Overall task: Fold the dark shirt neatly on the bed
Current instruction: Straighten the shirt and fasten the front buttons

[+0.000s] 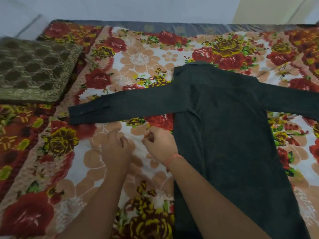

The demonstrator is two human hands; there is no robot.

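- Where the two forearms come in from the near edge, the dark shirt (224, 135) lies flat on the bed (51, 152), its body running near to far with the hem close to the person and the collar pointing away.
- The right hand (159, 145) sits at the shirt's left side edge, fingers (150, 135) curled shut; whether they pinch cloth cannot be told, as the knuckles hide the tips.
- The left hand (117, 149) rests just left of it on the floral bedcover, fingers loosely curled, holding nothing visible, apart from the shirt.
- Just beyond both hands the left sleeve (120, 107) stretches crosswise, cuff pointing left; it likely gets folded in next, and the left hand is nearer its cuff.
- Far left lies a brown patterned pillow (34, 71).
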